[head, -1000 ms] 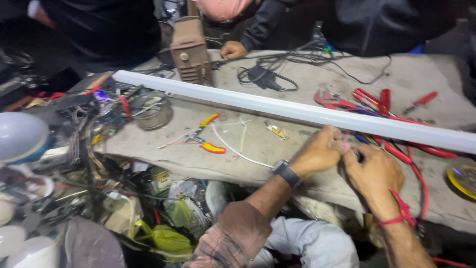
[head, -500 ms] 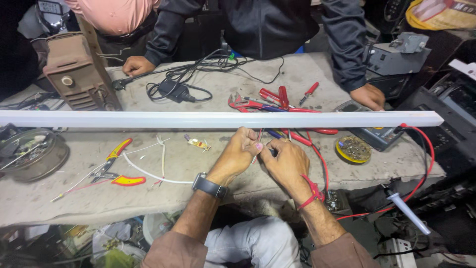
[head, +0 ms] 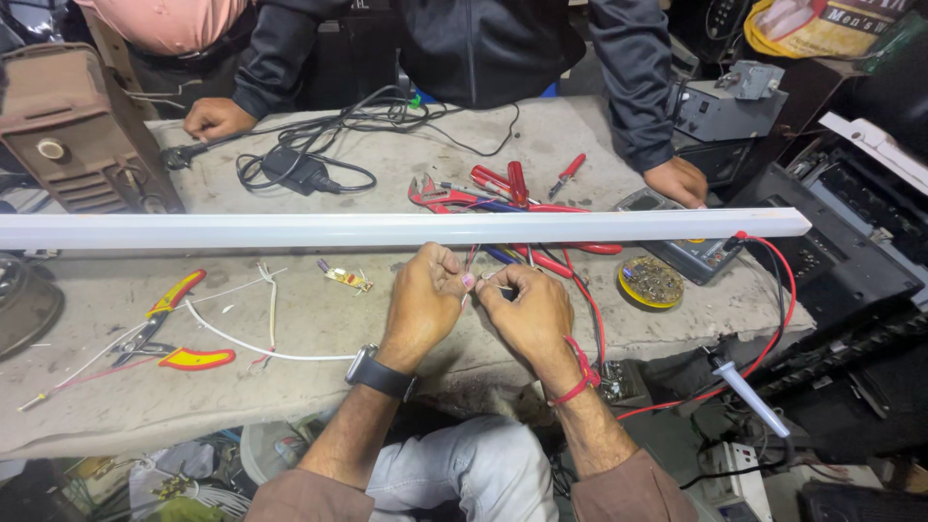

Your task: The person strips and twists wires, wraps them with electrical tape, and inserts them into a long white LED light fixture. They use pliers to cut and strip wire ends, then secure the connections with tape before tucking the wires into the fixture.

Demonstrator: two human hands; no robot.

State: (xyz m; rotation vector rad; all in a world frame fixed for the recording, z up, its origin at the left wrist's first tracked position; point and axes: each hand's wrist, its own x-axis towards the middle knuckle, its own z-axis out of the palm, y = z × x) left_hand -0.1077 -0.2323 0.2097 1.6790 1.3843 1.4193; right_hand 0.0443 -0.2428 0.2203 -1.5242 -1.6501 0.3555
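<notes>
White and long, the tube light (head: 406,230) now crosses the view almost level, where a second ago it slanted down to the right; half a second ago it was already flat, and since then it has only slid a little lower in the view. Both hands have come toward the middle of the view, out of the right side. Its long axis runs left to right, one end past the left edge, the other ending at the far right above a red lead (head: 785,290). It lies just beyond the grip, across the grey surface (head: 319,329).

Left hand (head: 422,300), with a dark watch at the wrist, has its fingertips pinched together on thin wires (head: 472,259) that rise toward the tube. Right hand (head: 527,311), a red band at its wrist, pinches the same fine wires from the other side; the two grips nearly touch. How the wire ends lie between the fingers is too small to tell.

Left of the grip lie red-and-yellow pliers (head: 164,324) and loose white wire (head: 253,343). Beyond the tube sit red-handled tools (head: 498,184). Right of the grip rests a round yellow tin (head: 651,282). Two other people's hands rest on the far edge of the surface.
</notes>
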